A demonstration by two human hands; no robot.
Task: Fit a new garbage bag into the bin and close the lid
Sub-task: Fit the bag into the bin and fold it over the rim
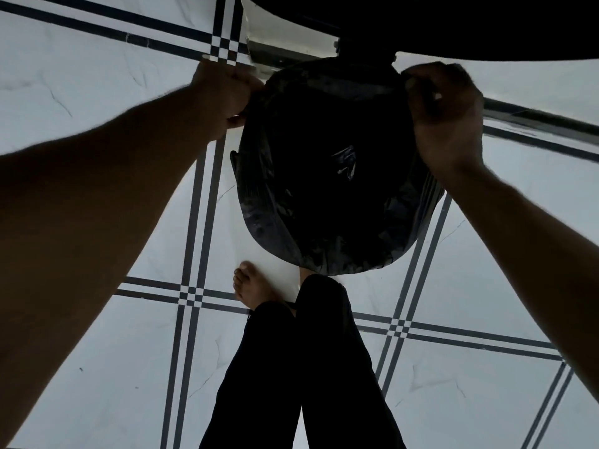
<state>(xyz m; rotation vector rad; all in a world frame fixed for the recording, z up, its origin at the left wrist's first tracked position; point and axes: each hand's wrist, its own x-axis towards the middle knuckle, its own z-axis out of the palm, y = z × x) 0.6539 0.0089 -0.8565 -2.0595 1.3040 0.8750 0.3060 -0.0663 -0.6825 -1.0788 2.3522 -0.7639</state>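
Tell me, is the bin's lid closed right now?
No, the lid stands raised behind the bin, whose mouth lies open while the left hand and right hand grip the black garbage bag at the rim.

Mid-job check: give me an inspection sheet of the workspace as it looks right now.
Surface: pale tiled floor with dark double lines.
Job's things: black bag draped over the bin's mouth; white bin side shows below it; lid raised, dark, at top.
Clutter: nothing seen.
Grippers: left hand and right hand each grip the bag edge at opposite sides.
Cables: nothing seen.
Surroundings: bare foot and dark trouser legs beside the bin; dim light.
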